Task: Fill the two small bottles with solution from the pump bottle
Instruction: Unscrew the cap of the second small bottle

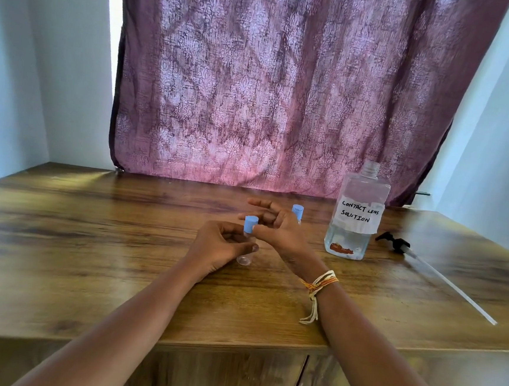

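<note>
Gripping a small clear bottle (pixel 246 247) around its middle, the left hand (pixel 219 248) has its fingers and thumb curled round it, holding it tilted just above the wooden table (pixel 89 240), its blue cap (pixel 250 223) on and pointing toward twelve o'clock. The right hand (pixel 274 228) sits just beside that cap, at about two o'clock from the left hand; its thumb lies against the cap, while the other fingers are loosely spread and hold nothing I can make out. A braided thread band (pixel 320 283) circles the right wrist. Behind the right hand, at one o'clock, a second small bottle (pixel 297 212) with a blue cap stands mostly hidden. Further out at three o'clock stands the large clear bottle (pixel 357 214), uncapped, labelled "CONTACT LENS SOLUTION", with a little liquid at the bottom. Its black pump (pixel 396 242) with long tube lies on the table at the bottle's three o'clock. A purple patterned curtain (pixel 271 86) hangs at twelve o'clock.
</note>
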Demonstrator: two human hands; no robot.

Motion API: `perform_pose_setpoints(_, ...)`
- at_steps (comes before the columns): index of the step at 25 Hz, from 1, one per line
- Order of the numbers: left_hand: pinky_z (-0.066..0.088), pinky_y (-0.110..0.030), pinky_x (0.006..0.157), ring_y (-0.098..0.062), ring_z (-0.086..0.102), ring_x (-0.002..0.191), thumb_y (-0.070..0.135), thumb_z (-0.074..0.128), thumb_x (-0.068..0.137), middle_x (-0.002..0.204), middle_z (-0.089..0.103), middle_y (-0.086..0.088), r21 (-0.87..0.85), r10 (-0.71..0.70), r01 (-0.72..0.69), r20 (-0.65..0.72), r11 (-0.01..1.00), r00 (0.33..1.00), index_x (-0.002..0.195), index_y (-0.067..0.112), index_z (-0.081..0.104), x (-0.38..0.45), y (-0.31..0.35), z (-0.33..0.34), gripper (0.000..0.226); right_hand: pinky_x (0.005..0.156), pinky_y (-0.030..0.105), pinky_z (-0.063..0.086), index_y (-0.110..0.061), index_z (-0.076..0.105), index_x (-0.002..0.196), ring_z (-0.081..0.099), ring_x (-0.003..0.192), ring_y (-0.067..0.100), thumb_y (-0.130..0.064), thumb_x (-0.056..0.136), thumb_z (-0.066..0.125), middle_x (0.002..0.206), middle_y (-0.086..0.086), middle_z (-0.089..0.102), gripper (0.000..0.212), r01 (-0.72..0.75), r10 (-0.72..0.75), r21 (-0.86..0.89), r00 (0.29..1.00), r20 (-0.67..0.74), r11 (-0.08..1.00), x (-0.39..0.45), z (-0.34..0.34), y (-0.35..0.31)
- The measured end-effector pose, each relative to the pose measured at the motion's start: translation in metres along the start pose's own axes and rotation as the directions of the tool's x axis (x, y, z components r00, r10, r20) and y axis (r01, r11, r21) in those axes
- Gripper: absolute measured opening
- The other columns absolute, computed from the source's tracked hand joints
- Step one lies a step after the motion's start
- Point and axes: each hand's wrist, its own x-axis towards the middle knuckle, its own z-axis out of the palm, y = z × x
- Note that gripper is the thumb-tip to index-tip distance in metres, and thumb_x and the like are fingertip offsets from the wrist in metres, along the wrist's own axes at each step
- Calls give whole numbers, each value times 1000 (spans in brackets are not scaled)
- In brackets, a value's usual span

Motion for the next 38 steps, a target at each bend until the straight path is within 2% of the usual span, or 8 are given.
perform_pose_setpoints(4,56,-50,90,-24,74,88,17,88,65,85,79,-3,1,19,-19,-11,1000,1000,85,25,78,0,-1,1,24,92,42,54,-16,57,122,62,97,20,4,78,74,111,9,63,52,2,-3,-26,999,-42,1000,3,-1,1)
perform_pose_setpoints(8,58,-49,88,-23,75,85,17,88,65,84,79,-4,21,31,-31,-23,999,999,81,24,78,2,-3,2,21,78,29,56,-7,56,121,61,88,22,4,74,77,93,13,60,53,23,-24,-5,994,-104,1000,4,-2,1)
perform_pose_setpoints(13,58,-44,90,-18,74,83,15,87,67,86,78,-4,-7,20,-20,-7,1000,1000,90,20,77,0,0,2,26,77,24,53,-18,54,124,67,89,14,-3,71,66,108,10,70,56,3,-5,80,1000,21,997,3,-4,0)
perform_pose_setpoints(16,57,-49,90,-23,74,87,17,87,67,86,79,-4,-14,34,-34,4,999,999,91,21,78,1,-2,1,26,84,31,55,-25,53,125,65,88,13,2,75,74,114,8,67,60,14,-15,6,1000,17,1000,4,-5,1)
perform_pose_setpoints(20,57,-49,90,-22,75,87,21,89,64,86,78,-4,2,20,-20,-4,1000,1000,92,19,78,4,-5,1,30,72,22,54,-19,55,121,68,79,13,6,78,72,92,7,68,53,19,-18,23,998,-62,1000,4,-3,1)
perform_pose_setpoints(27,57,-48,90,-23,74,88,23,86,69,87,78,-5,9,54,-54,-6,999,999,94,15,77,4,-6,2,28,81,29,56,-25,52,125,65,91,19,7,77,69,110,12,68,60,19,-19,57,1000,-8,998,3,-4,-1)
perform_pose_setpoints(33,57,-48,91,-23,74,88,22,85,69,88,78,-4,14,63,-63,-9,998,998,95,16,78,4,-6,1,27,85,34,56,-19,53,127,67,90,22,10,79,67,91,1,71,57,24,-22,24,999,-42,999,2,-5,0)
perform_pose_setpoints(38,57,-46,90,-21,74,90,22,85,71,90,78,-5,27,79,-78,-6,997,997,99,16,77,3,-5,1,30,86,36,56,-19,52,129,66,94,19,8,78,71,112,12,69,61,6,-6,-14,1000,-2,1000,2,-4,0)
